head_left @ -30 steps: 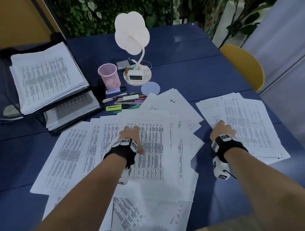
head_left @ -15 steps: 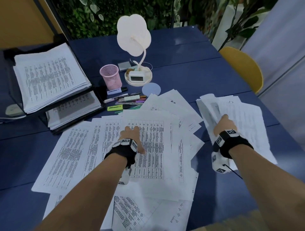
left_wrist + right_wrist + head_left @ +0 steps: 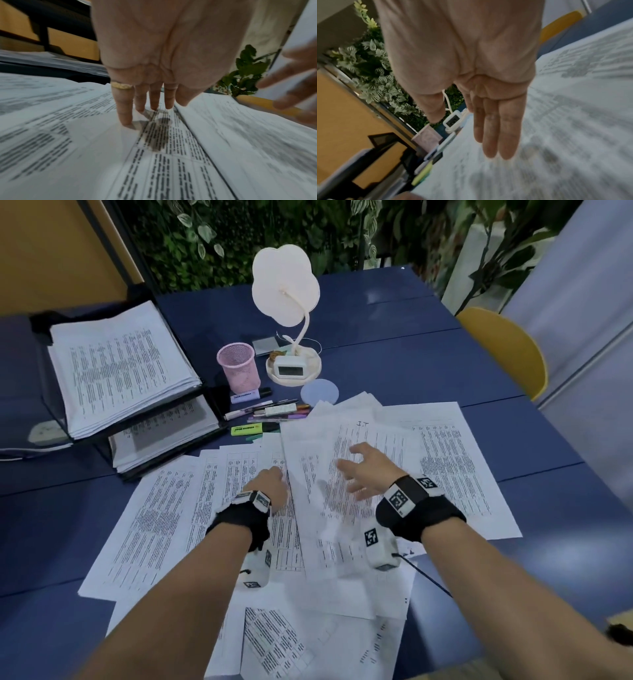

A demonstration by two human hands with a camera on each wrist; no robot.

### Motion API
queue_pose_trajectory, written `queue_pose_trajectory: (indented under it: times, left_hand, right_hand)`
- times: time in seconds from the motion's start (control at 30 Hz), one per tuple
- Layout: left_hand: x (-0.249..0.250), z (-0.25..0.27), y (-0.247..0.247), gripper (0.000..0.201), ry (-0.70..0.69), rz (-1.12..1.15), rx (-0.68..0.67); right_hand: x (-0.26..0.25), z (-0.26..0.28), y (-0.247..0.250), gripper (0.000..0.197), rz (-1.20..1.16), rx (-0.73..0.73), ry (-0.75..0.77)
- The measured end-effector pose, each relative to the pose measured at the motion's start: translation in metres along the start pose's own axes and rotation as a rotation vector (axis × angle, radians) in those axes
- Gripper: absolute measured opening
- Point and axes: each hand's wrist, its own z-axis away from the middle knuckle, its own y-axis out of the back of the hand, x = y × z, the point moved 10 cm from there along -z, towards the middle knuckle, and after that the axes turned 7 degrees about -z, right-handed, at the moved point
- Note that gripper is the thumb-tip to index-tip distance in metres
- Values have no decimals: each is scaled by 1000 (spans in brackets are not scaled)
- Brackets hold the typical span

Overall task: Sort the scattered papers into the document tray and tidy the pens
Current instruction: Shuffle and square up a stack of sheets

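Papers (image 3: 376, 474) lying loose, thin and slippery.
Left hand (image 3: 270, 486) pressing sheets with straight fingers (image 3: 125, 108); right hand (image 3: 368, 470) hovering, spread; gathering by the edges likely easiest.

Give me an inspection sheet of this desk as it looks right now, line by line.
Surface: blue table, largely covered by sheets near the person.
Job's things: scattered papers overlap loosely; document tray has stacks on both tiers; pens lie beside the pink cup, which looks empty.
Clutter: lamp, small clock, round coaster.
Hands: left hand presses straight fingers on paper; right hand open, spread over the sheets.
Cables: thin black lead from the right wrist unit.
Surroundings: yellow chair, plant wall behind.
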Motion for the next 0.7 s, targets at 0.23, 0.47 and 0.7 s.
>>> queue_pose_trajectory:
  times: [0.23, 0.47, 0.7]
  left_hand:
    - [0, 10, -8, 66, -3, 23, -14]
    - [11, 15, -9, 86, -40, -99, 20]
    - [11, 11, -3, 35, 34, 454, 177]
  right_hand:
    - [55, -5, 106, 70, 721, 496, -313]
    - [77, -14, 65, 82, 874, 258, -163]
    - [69, -12, 25, 83, 895, 89, -60]
